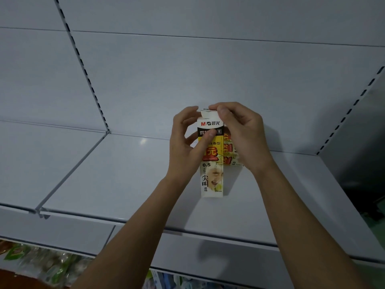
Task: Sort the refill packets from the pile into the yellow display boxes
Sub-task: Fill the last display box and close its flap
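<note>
Hands (187, 142) (239, 134) grip yellow box (212, 174).

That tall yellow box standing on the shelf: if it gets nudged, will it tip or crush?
The yellow box is tall on a narrow base, so it would probably tip easily. It looks like thin printed card, likely light and easy to dent. The left hand grips its front while the right hand pinches the top flap, probably steadying it.
</note>
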Available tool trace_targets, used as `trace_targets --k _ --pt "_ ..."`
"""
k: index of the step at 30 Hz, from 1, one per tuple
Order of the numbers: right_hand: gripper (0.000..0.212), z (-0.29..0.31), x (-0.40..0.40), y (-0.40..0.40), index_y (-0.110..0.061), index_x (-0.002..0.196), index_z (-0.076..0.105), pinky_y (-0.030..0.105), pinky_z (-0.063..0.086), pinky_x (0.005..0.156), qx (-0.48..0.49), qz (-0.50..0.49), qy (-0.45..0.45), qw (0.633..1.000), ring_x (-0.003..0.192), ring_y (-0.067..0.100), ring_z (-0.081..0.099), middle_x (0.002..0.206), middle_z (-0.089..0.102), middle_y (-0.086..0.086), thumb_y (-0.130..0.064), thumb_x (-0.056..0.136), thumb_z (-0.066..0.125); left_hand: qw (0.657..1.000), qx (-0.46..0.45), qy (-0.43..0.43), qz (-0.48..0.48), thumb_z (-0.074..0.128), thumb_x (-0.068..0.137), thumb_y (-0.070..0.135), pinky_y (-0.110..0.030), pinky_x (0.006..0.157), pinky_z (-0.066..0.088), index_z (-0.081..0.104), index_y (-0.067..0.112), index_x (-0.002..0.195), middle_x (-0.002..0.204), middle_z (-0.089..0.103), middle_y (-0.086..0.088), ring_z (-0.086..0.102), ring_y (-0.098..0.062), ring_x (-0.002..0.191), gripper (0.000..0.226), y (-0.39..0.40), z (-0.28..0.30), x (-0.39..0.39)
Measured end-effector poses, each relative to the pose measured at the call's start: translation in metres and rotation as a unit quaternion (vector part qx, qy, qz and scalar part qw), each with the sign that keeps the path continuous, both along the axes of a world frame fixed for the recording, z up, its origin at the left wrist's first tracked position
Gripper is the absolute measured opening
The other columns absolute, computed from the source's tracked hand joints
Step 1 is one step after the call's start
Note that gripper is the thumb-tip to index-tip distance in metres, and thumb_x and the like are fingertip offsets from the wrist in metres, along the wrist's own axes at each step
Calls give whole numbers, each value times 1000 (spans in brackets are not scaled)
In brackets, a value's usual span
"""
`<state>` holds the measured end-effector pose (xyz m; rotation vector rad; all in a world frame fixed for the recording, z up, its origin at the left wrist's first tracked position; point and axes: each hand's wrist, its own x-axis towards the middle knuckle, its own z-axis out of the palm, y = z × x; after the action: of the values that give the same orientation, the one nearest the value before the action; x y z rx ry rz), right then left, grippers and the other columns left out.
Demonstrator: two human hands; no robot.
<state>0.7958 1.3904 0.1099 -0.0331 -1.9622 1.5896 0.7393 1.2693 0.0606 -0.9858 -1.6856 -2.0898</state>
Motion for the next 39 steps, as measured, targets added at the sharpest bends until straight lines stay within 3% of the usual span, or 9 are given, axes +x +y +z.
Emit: trace_targets --k 9,15,19,23,25,28,31,34,39 --pt "16 4 -4 4 -12 104 75 34 60 83 28 3 -17 999 96 14 71 102 74 -2 -17 98 61 997 -40 53 33 68 89 26 -27 84 57 53 31 131 121 49 10 55 -16 118 45 2 -3 -9" --pt "22 -8 -4 -1 -8 103 73 27 57 81 -2 40 12 999 102 14 68 111 71 -1 -14 101 52 997 -21 49 54 71 85 24 -26 84 57 58 19 115 128 39 7 46 -8 124 32 5 -7 -7" --pt "25 -18 -2 -1 -19 112 70 29 57 83 -31 66 17 997 109 16 66 124 64 2 -26 100 49 998 -7 57 27 72 87 11 -27 83 56 57 21 114 128 50 3 53 -17 122 32 5 -6 -5" --pt "50 -38 -1 -6 -41 141 44 31 58 86 -26 93 -53 994 117 10 61 135 53 -6 -30 97 64 998 45 -25 46 69 89 3 -33 81 58 54 15 114 119 59 -2 60 -19 113 31 3 -3 -5" --pt "64 -48 -2 -8 -49 139 35 31 59 82 17 71 -114 991 115 7 58 136 48 -10 -33 90 72 986 94 -95 100 68 91 4 -24 75 56 53 12 111 118 58 -6 60 -21 112 26 -2 -5 -9" --pt "57 -57 -5 -6 -40 128 44 39 57 86 84 57 -195 976 107 4 59 126 53 -15 -36 83 79 959 127 -191 163 68 93 14 -23 70 55 49 15 107 117 56 -7 57 -25 113 23 -13 -16 -16" --pt "39 -52 -5 -5 -33 117 59 41 56 90 131 92 -237 958 102 6 64 115 64 -15 -33 84 79 951 67 -223 202 66 93 27 -37 77 58 49 28 100 110 54 3 57 -11 102 18 -26 -30 -16" --pt "27 -40 0 -1 -28 115 65 35 56 89 182 116 -292 932 99 7 67 111 69 -11 -27 90 74 954 -46 -209 211 62 93 36 -33 81 53 56 32 103 104 50 10 54 4 87 12 -38 -43 -13" --pt "15 -34 16 1 -24 110 67 38 53 85 332 63 -405 850 98 21 65 103 69 -9 -29 101 55 919 -250 -224 205 63 88 46 -36 75 49 56 20 90 94 56 5 58 -7 82 27 -40 -59 -1"
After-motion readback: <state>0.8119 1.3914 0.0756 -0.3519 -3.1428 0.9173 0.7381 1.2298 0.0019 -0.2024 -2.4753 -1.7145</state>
